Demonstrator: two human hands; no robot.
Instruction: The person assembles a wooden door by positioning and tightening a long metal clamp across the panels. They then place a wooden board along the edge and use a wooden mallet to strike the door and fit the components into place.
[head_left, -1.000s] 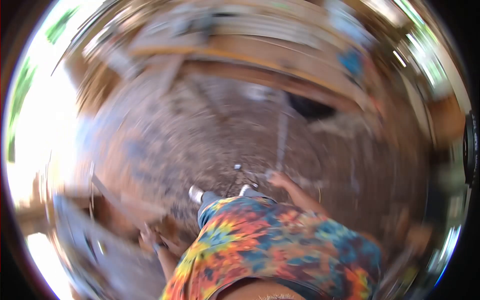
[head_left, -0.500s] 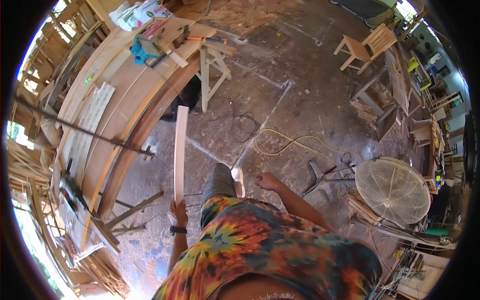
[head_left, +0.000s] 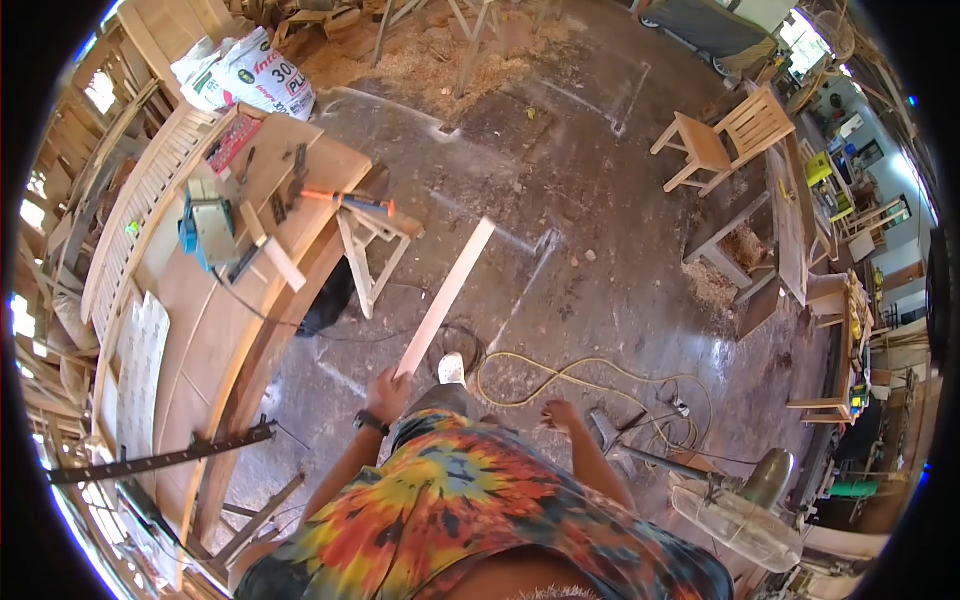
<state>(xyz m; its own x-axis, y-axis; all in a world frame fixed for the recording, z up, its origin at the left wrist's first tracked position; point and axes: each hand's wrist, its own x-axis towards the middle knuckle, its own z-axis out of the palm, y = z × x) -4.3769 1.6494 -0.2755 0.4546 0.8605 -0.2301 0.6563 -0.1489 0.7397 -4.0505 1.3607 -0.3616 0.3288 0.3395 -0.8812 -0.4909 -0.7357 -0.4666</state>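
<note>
My left hand is closed around the lower end of a long, pale wooden board. The board slants up and to the right over the floor, away from my body. A dark watch is on my left wrist. My right hand hangs at my side with its fingers loosely bent and nothing visible in them. Below it on the floor lies a looped yellow cord.
To the left runs a long workbench bearing a teal power tool and an orange-handled hammer. A trestle supports its end. A wooden chair stands far right, a pedestal fan near right. White sacks stand behind the bench.
I have moved forward across the floor. The board in my left hand has swung from nearly straight ahead to a rightward slant. The fan has slipped back toward the lower right of view.
</note>
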